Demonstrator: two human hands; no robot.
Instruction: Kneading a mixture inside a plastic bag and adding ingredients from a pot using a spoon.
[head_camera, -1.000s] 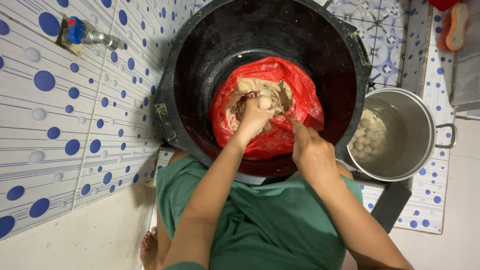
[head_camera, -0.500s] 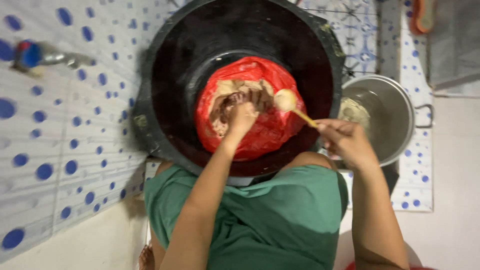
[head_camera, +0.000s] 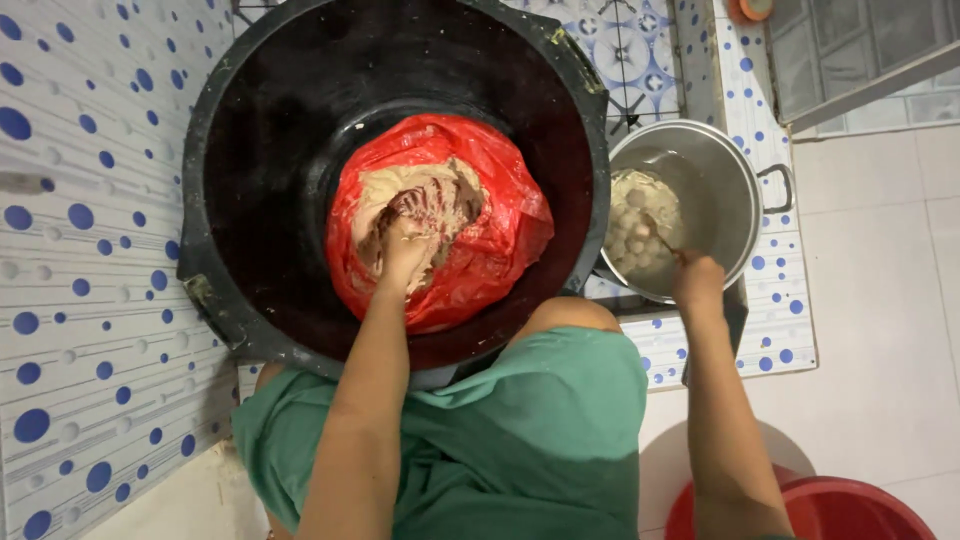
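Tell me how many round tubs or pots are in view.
3: a big black tub holding the red bag, a metal pot right of it, and a red tub cut off bottom right.

Basin (head_camera: 260, 150): black, large. Plastic bag (head_camera: 495, 225) inside: bright red. Paste (head_camera: 420, 195) in bag: pale beige-brown. Pot (head_camera: 720, 190): plain silver metal; balls (head_camera: 635, 235) within: off-white. Wall tiles (head_camera: 90, 300): white, blue dots, large and small. Garment (head_camera: 520, 440): green, unpatterned. Bucket (head_camera: 840, 510): red. Floor (head_camera: 890, 330): plain pale grey-white.
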